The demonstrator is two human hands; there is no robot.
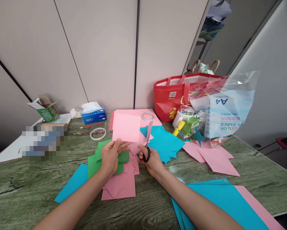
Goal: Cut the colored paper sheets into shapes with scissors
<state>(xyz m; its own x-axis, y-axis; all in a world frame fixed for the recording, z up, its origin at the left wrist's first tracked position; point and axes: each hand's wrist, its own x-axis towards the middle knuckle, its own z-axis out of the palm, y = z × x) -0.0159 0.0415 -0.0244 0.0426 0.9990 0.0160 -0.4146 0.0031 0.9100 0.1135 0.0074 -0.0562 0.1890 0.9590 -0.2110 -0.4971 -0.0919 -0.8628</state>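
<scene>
My left hand point(112, 156) pinches the lower edge of a pale pink paper sheet point(126, 127), held up above the piles. In my right hand point(151, 160) is a pair of scissors point(147, 143), its blades pointing up and away, just right of that sheet and apart from it. Beneath my hands lie green paper pieces point(93, 167) and pink paper pieces point(120, 187), partly covered by my left hand and forearm. Beyond the scissors spreads a heap of blue paper pieces point(166, 143).
Tape rolls point(97, 134), a tissue box point(93, 115) and a pencil point(93, 125) lie towards the back. At right stand a red bag point(166, 102), a glue stick point(178, 128) and a plastic paper pack point(229, 111). Large blue sheets point(213, 201) lie under my right forearm.
</scene>
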